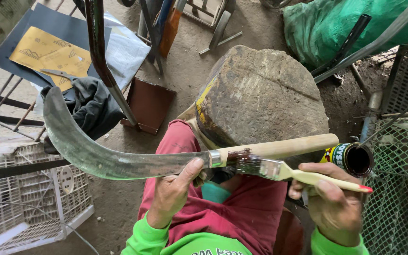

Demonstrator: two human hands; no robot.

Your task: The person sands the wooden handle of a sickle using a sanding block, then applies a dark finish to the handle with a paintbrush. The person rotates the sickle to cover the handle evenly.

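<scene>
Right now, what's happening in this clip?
A seated person holds a sickle by its blade in the left hand. The right hand holds a paintbrush with its dark, wet bristles against the sickle's wooden handle, near the metal collar. An open can of dark liquid sits beside the right hand. A stone block stands just beyond.

Soft, even daylight, fairly bright, with no hard shadows. Focus is sharp around the fingers of both hands. A dull sheen lies along the sickle blade (95,156), and straight lines bow at the edges.
</scene>
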